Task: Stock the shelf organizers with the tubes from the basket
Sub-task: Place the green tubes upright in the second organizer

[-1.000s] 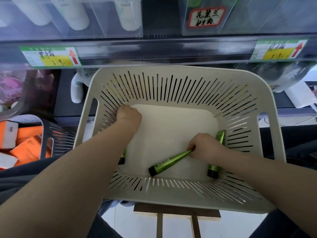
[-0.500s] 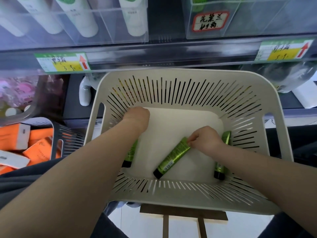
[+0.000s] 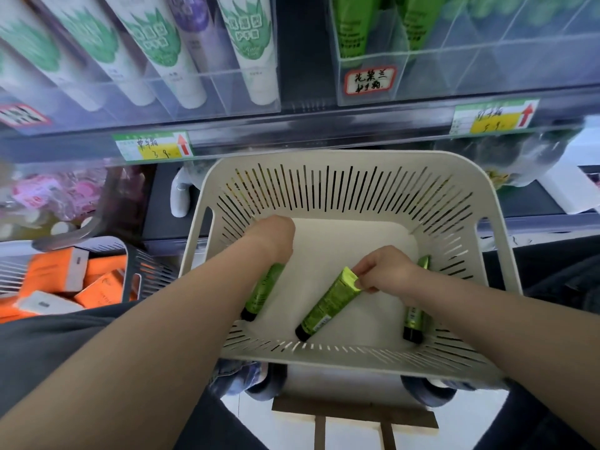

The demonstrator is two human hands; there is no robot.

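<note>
Right grip: thumb and fingertips of my right hand (image 3: pixel 383 271) pinch the flat crimped end of the middle tube (image 3: pixel 328 303). It is a narrow hold.
Left grip: my left hand (image 3: pixel 272 237) is curled, knuckles up, over the top end of the left tube (image 3: pixel 263 292). The fingers are hidden underneath, so I cannot tell whether they hold it.
Stand: a wooden stand (image 3: pixel 354 414) shows just below the basket's near wall.
Basket: the cream slotted basket (image 3: pixel 357 357) sits in front of me, and both my forearms reach into it over the near wall.
Middle tube: green with a black cap. It lies slantwise across the basket floor, cap toward the near wall and crimped end raised in my fingers.
Left tube: green, along the basket's left wall, black cap pointing at the near-left corner.
Right tube: the right tube (image 3: pixel 414 319) lies along the basket's right wall, partly under my right wrist, cap toward the near wall.
Bin: a grey slotted bin (image 3: pixel 152 274) left of the basket holds orange boxes (image 3: pixel 97 280).
Price tags: one price tag (image 3: pixel 152 146) is on the shelf edge beyond the basket's far-left corner, and another (image 3: pixel 493 120) is beyond its far-right corner.
Left organizer: the clear left organizer (image 3: pixel 227 92), above and beyond the basket, holds white tubes (image 3: pixel 253 50) with green leaf prints.
Right organizer: the clear right organizer (image 3: pixel 454 69), beyond the basket's far wall, has green tubes (image 3: pixel 350 27) in its left compartments and a handwritten label (image 3: pixel 370 80) on its front.
</note>
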